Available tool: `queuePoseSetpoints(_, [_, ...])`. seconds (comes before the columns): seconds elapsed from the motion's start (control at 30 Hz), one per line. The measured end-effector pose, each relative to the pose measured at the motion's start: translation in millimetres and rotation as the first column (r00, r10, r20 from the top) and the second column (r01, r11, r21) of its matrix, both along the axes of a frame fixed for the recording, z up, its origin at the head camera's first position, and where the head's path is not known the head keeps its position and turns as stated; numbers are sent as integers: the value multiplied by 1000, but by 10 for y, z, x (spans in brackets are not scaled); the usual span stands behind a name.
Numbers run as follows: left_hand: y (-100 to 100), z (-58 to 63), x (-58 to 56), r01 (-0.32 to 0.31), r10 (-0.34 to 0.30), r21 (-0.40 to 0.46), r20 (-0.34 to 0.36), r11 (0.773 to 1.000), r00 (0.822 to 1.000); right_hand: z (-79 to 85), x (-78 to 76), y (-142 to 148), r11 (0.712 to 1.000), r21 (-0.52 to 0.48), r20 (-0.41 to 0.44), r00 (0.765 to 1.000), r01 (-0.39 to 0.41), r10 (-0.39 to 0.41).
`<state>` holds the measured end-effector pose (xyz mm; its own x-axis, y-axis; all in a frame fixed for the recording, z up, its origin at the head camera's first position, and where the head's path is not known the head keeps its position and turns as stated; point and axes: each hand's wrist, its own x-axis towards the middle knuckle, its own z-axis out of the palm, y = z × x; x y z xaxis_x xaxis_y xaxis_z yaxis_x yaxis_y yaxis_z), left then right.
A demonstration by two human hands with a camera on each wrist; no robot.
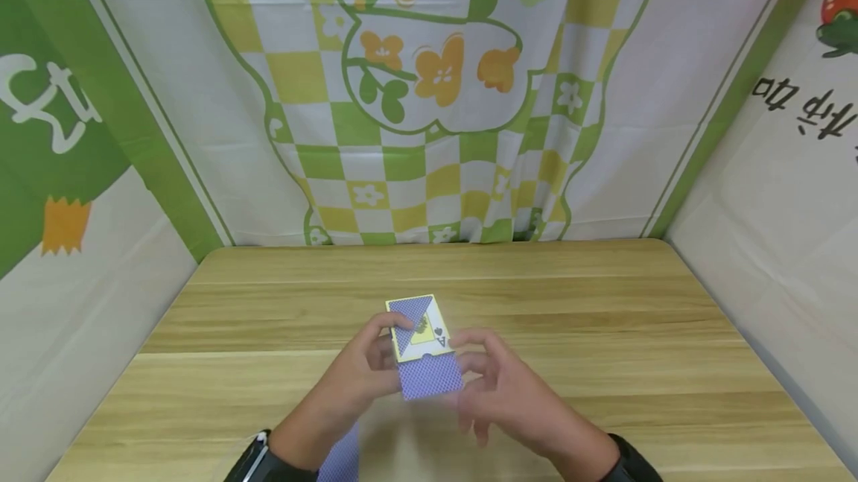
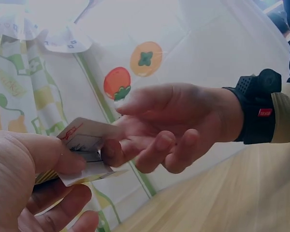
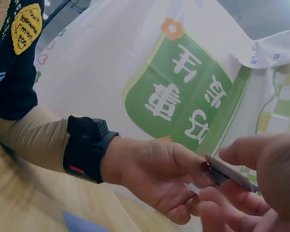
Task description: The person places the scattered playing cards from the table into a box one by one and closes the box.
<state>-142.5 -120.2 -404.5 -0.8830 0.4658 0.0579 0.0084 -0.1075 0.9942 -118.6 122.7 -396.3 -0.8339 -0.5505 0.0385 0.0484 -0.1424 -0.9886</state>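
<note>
In the head view my left hand [image 1: 365, 363] holds a playing-card box [image 1: 417, 325], its thumb lying across the top face. The box has a yellow border, a blue-patterned corner and a printed A with a suit mark. From its near end, below a small notch, stick out blue-patterned playing cards [image 1: 431, 378]. My right hand [image 1: 503, 392] is at the right side of box and cards, fingers loosely spread and partly blurred, index fingertip right at the box edge. The left wrist view shows its thumb [image 2: 145, 99] raised away from the box.
A flat blue-patterned piece [image 1: 340, 458] lies on the wooden table [image 1: 570, 296] near the front, partly hidden by my left forearm. Behind the table hangs a green and yellow checked cloth [image 1: 402, 162], with printed white cloths at both sides.
</note>
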Motion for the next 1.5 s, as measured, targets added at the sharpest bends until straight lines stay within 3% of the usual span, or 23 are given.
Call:
queuePoseSetpoints(0.13, [8, -9, 5, 33, -33, 8, 13, 999, 999, 22, 5, -25, 983, 128, -104, 988, 129, -116])
queuePoseSetpoints(0.23, [13, -10, 17, 64, -65, 19, 19, 998, 998, 32, -4, -34, 930, 244, -199, 953, 275, -229])
queuePoseSetpoints(0.3, [13, -7, 25, 74, -75, 21, 22, 997, 997, 31, -11, -30, 900, 284, -251, 932, 329, -262])
queuePoseSetpoints(0.57, [-18, 45, 16, 43, -43, 25, -4, 999, 999, -19, -70, -15, 865, 331, -276, 916, 376, -292])
queuePoseSetpoints(0.8, [-135, 139, -6, 1, -1, 24, -10, 1000, 1000, -245, -375, -42, 807, 375, -288, 885, 456, -366])
queuePoseSetpoints(0.93, [-212, 225, 7, -27, 27, 17, -16, 999, 1000, -498, -556, -216, 793, 497, -336, 921, 352, -198])
queuePoseSetpoints(0.97, [-232, 241, 7, -35, 35, 18, -18, 999, 999, -572, -589, -286, 784, 533, -363, 923, 317, -127])
queuePoseSetpoints(1.03, [-272, 272, 7, -47, 47, 22, -26, 999, 999, -699, -624, -439, 803, 553, -402, 916, 223, 22])
queuePoseSetpoints(1.1, [-311, 298, 5, -51, 53, 37, -47, 998, 998, -795, -635, -622, 818, 560, -420, 896, 128, 147])
queuePoseSetpoints(1.13, [-328, 309, 6, -55, 57, 44, -55, 998, 997, -825, -634, -726, 812, 575, -441, 874, 99, 205])
queuePoseSetpoints(1.17, [-344, 319, 6, -58, 61, 50, -66, 997, 996, -838, -627, -829, 796, 599, -479, 835, 85, 271])
queuePoseSetpoints(1.23, [-369, 339, 9, -60, 65, 62, -80, 996, 995, -822, -586, -1017, 743, 666, -498, 778, 61, 383])
queuePoseSetpoints(1.37, [-405, 370, 19, -73, 79, 65, -84, 995, 993, -664, -429, -1333, 582, 805, -508, 645, 118, 572])
queuePoseSetpoints(1.5, [-437, 398, 27, -94, 99, 60, -85, 994, 991, -514, -248, -1562, 430, 886, -441, 594, 172, 672])
